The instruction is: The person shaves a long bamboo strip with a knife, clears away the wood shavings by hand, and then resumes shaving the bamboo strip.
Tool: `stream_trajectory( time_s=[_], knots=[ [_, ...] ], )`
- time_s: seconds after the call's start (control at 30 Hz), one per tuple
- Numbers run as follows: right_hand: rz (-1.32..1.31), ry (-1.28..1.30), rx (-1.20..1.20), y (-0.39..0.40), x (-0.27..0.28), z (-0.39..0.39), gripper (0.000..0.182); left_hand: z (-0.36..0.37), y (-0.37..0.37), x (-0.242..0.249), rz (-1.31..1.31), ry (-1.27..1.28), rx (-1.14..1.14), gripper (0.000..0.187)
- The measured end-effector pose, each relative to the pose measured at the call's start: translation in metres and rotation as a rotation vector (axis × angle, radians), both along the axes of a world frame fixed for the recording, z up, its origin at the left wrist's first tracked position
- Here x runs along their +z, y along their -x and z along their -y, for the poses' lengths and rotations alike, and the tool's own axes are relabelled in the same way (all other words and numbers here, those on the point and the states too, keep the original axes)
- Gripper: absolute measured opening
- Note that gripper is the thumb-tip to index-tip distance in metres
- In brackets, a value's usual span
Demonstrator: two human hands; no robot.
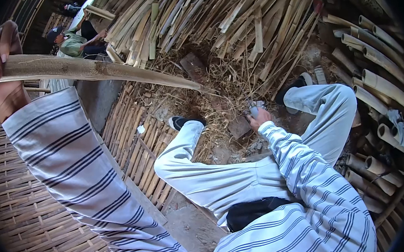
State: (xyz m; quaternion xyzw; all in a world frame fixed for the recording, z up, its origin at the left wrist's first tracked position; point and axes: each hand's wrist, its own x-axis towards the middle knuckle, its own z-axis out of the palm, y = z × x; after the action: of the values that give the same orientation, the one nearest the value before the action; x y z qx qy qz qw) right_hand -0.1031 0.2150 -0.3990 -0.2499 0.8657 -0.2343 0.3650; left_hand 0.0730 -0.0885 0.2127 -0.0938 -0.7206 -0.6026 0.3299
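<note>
Raised at the upper left, my left hand (0, 71) is wrapped round the near end of a long bamboo strip (86, 69). The strip slants down to the right, and its thin far end hangs over a heap of shavings (229, 75). Low between my knees, my right hand (260, 119) is closed round a small grey tool (254, 109), whose exact form is hard to tell. Beside that hand lies a wooden block (239, 127) on the ground, with another piece of wood (193, 65) further off among the shavings.
Split bamboo strips (177, 13) are piled at the top. Cut bamboo tubes (383, 81) stack along the right. A woven bamboo panel (35, 198) covers the lower left, beside a slatted one (125, 128). Another person (73, 43) sits at the upper left.
</note>
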Motion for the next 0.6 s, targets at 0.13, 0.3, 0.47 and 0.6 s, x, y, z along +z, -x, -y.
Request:
stream_trajectory(
  time_s=[0.13,0.3,0.47,0.6],
  knots=[
    [0.12,0.421,-0.162,-0.006,0.064,0.028,0.049,0.021,0.004,0.007,0.001,0.08,-0.291,0.046],
    [0.568,1.01,-0.025,0.009,0.178,0.078,0.046,-0.016,0.015,-0.001,0.071,0.17,-0.156,0.036],
    [0.776,1.241,0.055,0.023,0.255,0.12,0.04,-0.055,0.081,-0.029,-0.054,0.268,-0.602,0.038],
    [0.812,1.313,0.162,0.021,0.293,0.136,0.036,-0.027,0.073,-0.004,0.078,0.121,-0.636,0.047]
  ],
)
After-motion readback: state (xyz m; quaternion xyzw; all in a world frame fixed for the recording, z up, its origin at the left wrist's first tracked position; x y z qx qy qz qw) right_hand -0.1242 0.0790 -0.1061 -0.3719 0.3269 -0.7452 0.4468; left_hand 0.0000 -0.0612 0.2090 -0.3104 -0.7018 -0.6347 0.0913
